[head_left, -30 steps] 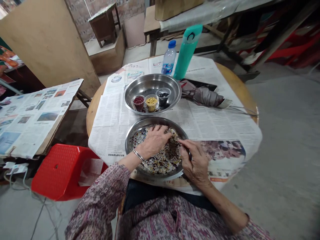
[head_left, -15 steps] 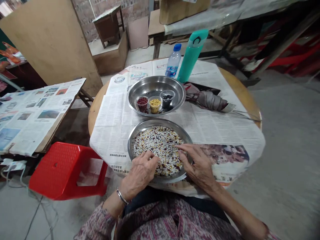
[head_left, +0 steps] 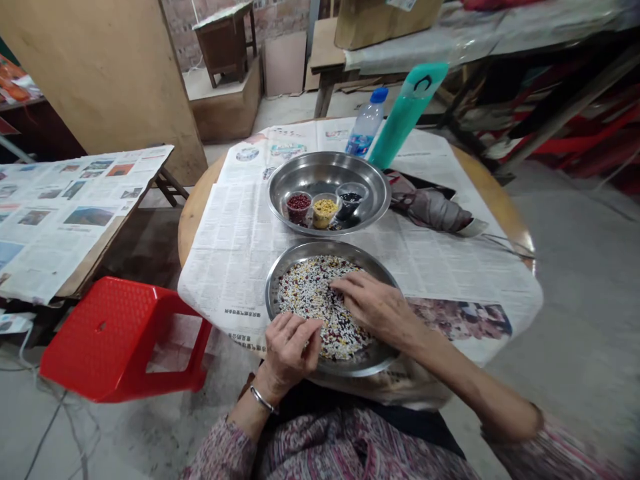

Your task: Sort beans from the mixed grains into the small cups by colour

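Mixed grains (head_left: 305, 293) on steel plate (head_left: 320, 248), centred within reach of both hands: my left hand (head_left: 290, 353) narrowly bunched, right hand (head_left: 375, 310) spread open.

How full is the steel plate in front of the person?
Well filled: mixed white, dark and yellow grains cover the whole base of the steel plate, inside its rim, with the right hand resting on them.

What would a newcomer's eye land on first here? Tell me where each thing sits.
The steel plate of speckled mixed grains at the front of the round table comes first, the left hand at its near rim, the right hand in the grains. Behind it, a larger steel bowl holds three small cups of red, yellow and dark grains. A bright red plastic stool stands left of the table.
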Demonstrator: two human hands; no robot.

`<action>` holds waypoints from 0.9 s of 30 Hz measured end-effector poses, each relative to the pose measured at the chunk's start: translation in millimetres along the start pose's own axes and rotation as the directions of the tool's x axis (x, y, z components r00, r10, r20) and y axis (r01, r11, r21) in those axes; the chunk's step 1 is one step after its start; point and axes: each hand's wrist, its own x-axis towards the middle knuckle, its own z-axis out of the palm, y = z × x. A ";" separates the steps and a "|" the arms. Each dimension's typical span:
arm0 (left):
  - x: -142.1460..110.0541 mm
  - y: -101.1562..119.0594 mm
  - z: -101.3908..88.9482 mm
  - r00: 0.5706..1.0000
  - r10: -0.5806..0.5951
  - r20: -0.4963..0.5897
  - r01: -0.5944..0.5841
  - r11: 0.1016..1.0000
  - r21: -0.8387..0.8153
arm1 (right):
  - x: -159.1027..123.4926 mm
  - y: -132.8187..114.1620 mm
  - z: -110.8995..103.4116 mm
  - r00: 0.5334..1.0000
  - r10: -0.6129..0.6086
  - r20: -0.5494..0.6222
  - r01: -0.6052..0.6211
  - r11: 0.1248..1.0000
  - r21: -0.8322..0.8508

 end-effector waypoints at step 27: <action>0.3 1.5 -3.8 0.991 -0.125 -0.039 0.121 0.989 -0.084 | -19.0 -42.2 -18.6 0.842 -0.465 0.273 0.409 0.881 0.236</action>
